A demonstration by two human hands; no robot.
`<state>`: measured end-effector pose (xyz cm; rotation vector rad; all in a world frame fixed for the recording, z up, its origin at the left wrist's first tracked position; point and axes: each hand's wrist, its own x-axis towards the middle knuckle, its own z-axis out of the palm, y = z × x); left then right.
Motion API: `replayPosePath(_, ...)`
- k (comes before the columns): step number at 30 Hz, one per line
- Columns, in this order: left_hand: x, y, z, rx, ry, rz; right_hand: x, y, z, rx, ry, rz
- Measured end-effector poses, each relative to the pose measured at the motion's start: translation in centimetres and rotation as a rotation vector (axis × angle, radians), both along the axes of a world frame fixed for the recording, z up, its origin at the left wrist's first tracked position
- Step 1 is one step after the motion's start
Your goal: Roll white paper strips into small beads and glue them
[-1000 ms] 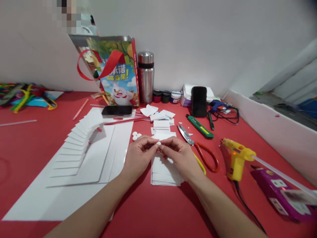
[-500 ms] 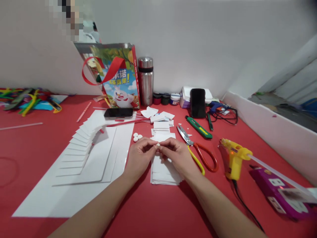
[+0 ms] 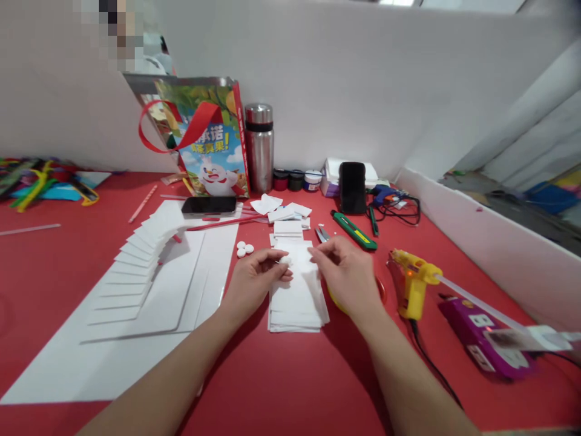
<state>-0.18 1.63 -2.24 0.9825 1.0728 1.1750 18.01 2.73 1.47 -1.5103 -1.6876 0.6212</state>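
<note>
My left hand (image 3: 256, 277) pinches a small white foam disc (image 3: 285, 260) between thumb and fingertips, above a stack of white foam rectangles (image 3: 297, 297) on the red table (image 3: 281, 375). My right hand (image 3: 347, 269) hovers to the right of the disc with loosely curled, parted fingers and nothing in them. It lies over the red-and-yellow-handled scissors (image 3: 323, 235), hiding most of them. A few more white discs (image 3: 244, 248) lie just left of the stack.
A yellow glue gun (image 3: 414, 281) stands at right beside a purple power strip (image 3: 483, 336). A green utility knife (image 3: 353, 230), phones (image 3: 209, 204), steel flask (image 3: 259, 148), gift bag (image 3: 204, 136) and paint pots (image 3: 296, 179) sit behind. White sheets with a fanned foam stair (image 3: 136, 266) lie left.
My right hand let go of the disc and moved right, over the scissors. The left hand keeps the disc. The view shifted slightly.
</note>
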Motion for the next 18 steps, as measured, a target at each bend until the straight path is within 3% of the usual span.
replayPosePath(3, -0.4, 0.1, 0.2, -0.058, -0.150, -0.039, 1.8, -0.6, 2.8, 0.105, -0.513, -0.176)
replayPosePath(5, -0.8, 0.3, 0.2, -0.085, -0.233, -0.063, 2.6, -1.1, 4.2, -0.025, -0.850, -0.195)
replayPosePath(7, -1.0, 0.4, 0.3, -0.117, -0.307, -0.079, 3.0, -1.6, 4.3, -0.195, -1.057, -0.169)
replayPosePath(9, -1.0, 0.4, 0.5, -0.141, -0.363, -0.094, 3.2, -2.0, 3.4, -0.271, -1.117, -0.095)
replayPosePath(12, -1.0, 0.4, 0.8, -0.173, -0.407, -0.125, 3.2, -2.1, 1.3, -0.253, -1.147, 0.006)
replayPosePath(15, -0.9, 0.2, 1.0, -0.228, -0.447, -0.139, 3.0, -1.7, 0.0, -0.247, -1.154, -0.050)
replayPosePath(18, -0.8, 0.2, 1.0, -0.272, -0.475, -0.157, 2.7, -1.0, 0.0, -0.348, -1.070, -0.111)
